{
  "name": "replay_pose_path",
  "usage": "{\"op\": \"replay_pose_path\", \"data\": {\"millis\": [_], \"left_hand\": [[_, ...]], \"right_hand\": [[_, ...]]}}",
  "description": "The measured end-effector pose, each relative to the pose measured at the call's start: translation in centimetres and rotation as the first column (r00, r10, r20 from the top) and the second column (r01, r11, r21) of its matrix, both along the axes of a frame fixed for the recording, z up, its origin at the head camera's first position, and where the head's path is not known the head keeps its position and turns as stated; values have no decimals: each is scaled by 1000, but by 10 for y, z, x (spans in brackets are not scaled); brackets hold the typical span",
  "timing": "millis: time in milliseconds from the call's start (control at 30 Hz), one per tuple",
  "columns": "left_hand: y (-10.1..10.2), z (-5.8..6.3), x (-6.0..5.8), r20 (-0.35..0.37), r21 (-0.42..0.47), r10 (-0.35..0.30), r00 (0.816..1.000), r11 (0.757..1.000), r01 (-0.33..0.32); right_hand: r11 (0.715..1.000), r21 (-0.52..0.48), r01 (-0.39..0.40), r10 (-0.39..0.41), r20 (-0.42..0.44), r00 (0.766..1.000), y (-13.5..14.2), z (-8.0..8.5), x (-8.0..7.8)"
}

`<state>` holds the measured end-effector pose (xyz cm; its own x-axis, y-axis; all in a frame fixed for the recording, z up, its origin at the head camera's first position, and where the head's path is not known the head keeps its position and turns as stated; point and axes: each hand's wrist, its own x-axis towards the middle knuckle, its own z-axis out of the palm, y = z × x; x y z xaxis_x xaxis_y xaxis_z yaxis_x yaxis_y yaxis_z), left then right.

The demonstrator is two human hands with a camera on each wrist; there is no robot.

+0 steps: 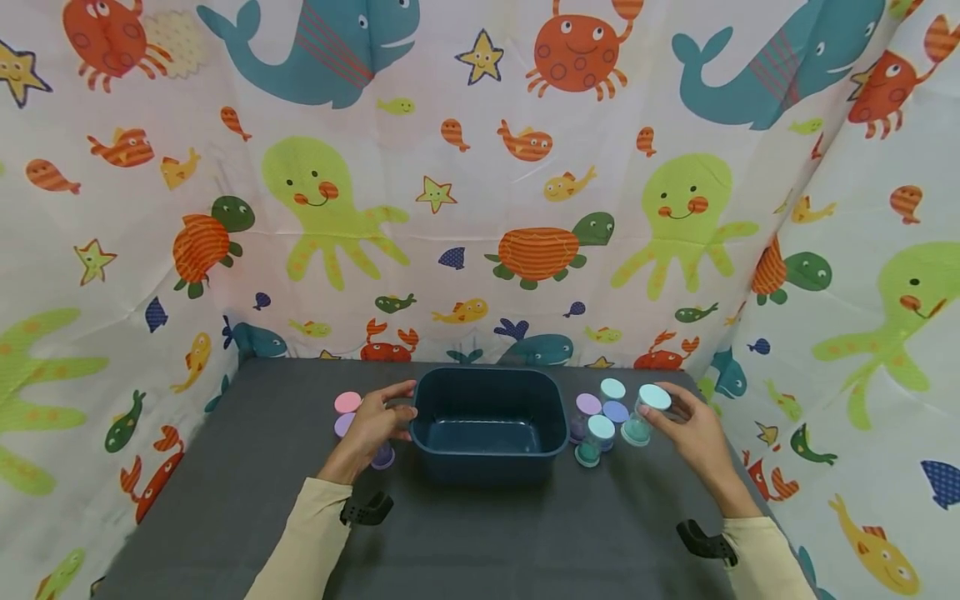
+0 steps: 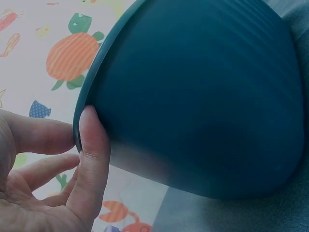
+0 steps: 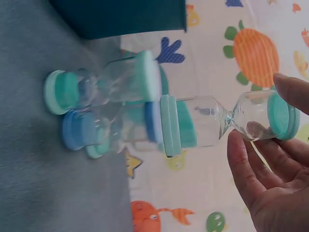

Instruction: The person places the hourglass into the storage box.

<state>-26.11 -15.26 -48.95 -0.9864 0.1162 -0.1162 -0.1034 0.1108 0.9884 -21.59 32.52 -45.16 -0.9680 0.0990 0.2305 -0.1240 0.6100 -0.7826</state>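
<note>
My left hand pinches the left rim of a dark blue plastic bin, thumb on one side and fingertips on the other. In the left wrist view the bin's side wall fills much of the picture. My right hand holds a sand timer with teal caps by its upper end. The right wrist view shows this timer's clear glass and teal sand at the end away from the fingers. Beside it stand a teal sand timer, a blue-capped one and a purple-capped one.
Another teal-capped timer stands behind that group. Left of the bin, partly behind my left hand, are a pink-capped timer and purple ones. The dark grey table meets a curtain printed with sea animals.
</note>
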Motion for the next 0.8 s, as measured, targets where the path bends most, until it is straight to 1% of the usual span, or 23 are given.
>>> {"op": "replay_pose_path", "data": {"millis": [233, 500, 567, 800], "left_hand": [[1, 1, 2, 4, -8, 37, 999, 999, -37], [2, 2, 0, 9, 1, 35, 999, 999, -35], [3, 3, 0, 6, 0, 33, 999, 999, -33], [2, 0, 2, -2, 8, 32, 999, 999, -32]], "right_hand": [[1000, -3, -27, 27, -13, 1000, -14, 21, -10], [995, -10, -95, 94, -77, 993, -32, 41, -21], [992, -20, -126, 124, -88, 988, -36, 45, -23], [978, -79, -195, 191, -50, 980, -57, 54, -37]]}}
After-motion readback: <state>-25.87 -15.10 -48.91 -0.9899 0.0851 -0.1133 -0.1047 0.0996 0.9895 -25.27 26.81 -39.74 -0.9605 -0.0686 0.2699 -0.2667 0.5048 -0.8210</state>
